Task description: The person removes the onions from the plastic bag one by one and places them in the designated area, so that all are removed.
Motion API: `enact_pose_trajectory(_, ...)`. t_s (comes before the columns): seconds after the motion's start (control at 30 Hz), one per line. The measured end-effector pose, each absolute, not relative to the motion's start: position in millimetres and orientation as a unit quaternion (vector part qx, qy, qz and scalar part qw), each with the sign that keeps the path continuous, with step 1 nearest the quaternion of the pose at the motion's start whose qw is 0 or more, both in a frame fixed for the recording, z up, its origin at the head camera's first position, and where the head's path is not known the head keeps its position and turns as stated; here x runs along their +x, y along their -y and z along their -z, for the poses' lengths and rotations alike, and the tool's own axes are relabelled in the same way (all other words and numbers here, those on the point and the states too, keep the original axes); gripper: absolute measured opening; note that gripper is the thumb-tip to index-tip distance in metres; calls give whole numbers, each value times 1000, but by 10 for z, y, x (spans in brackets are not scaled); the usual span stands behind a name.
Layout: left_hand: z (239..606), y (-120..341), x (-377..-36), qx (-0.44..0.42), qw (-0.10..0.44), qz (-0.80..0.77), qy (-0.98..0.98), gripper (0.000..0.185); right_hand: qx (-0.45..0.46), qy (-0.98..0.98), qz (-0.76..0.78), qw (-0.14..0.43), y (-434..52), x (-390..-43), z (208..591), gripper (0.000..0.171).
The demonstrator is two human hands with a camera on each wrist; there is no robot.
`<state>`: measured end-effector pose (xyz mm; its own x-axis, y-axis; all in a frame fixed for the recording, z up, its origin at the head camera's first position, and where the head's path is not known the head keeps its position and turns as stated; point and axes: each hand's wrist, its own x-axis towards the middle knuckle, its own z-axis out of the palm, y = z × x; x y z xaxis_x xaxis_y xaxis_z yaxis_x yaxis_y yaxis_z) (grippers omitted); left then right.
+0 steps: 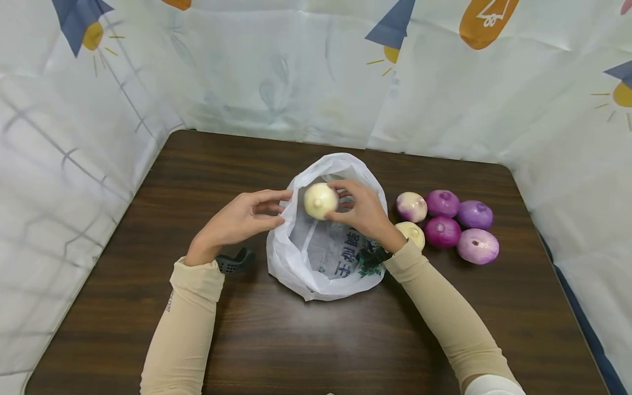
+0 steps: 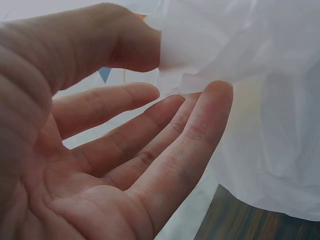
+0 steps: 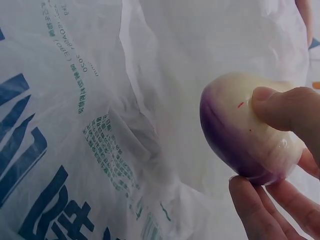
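A white plastic bag (image 1: pixel 288 269) stands on the table with its mouth spread wide and its rim rolled outward. Over the mouth, my right hand (image 1: pixel 364 213) grips a peeled onion (image 1: pixel 319 201) between thumb and fingers. The right wrist view shows this onion (image 3: pixel 227 120) as creamy white with a purple side. At the bag's left rim, my left hand (image 1: pixel 238 219) has its fingertips against the plastic, thumb and fingers apart. The left wrist view shows those fingers (image 2: pixel 165 142) loosely extended beside the thin white film.
Right of the bag, several peeled onions lie grouped: purple ones (image 1: pixel 442 231), a whitish-purple one (image 1: pixel 411 207) and a pale one (image 1: pixel 411 235) partly behind the right wrist. The dark wooden table (image 1: pixel 296 351) is bordered by hanging patterned white cloth (image 1: pixel 276 71).
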<state>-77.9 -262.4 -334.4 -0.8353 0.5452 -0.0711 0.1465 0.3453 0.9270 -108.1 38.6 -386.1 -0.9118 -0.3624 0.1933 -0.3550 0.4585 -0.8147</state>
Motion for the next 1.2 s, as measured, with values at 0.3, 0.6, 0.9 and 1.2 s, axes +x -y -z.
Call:
enact_pose_trajectory(0.3, 3341, 2620, -775, 216, 185, -526, -801, 55, -219, -859, 463, -11, -454, -998, 3772, 63)
enact_pose_trajectory(0.6, 3354, 2633, -775, 223, 182, -522, -803, 55, -221, -860, 459, -21, -533, -927, 3708, 63)
enact_pose_trajectory(0.9, 3351, 2628, -784, 222, 183, -511, -810, 55, -211, -855, 473, -24, -602, -837, 3655, 63)
enact_pose_trajectory(1.2, 3369, 2635, -783, 224, 182, -503, -815, 55, -198, -852, 485, -26, -670, -777, 3646, 66)
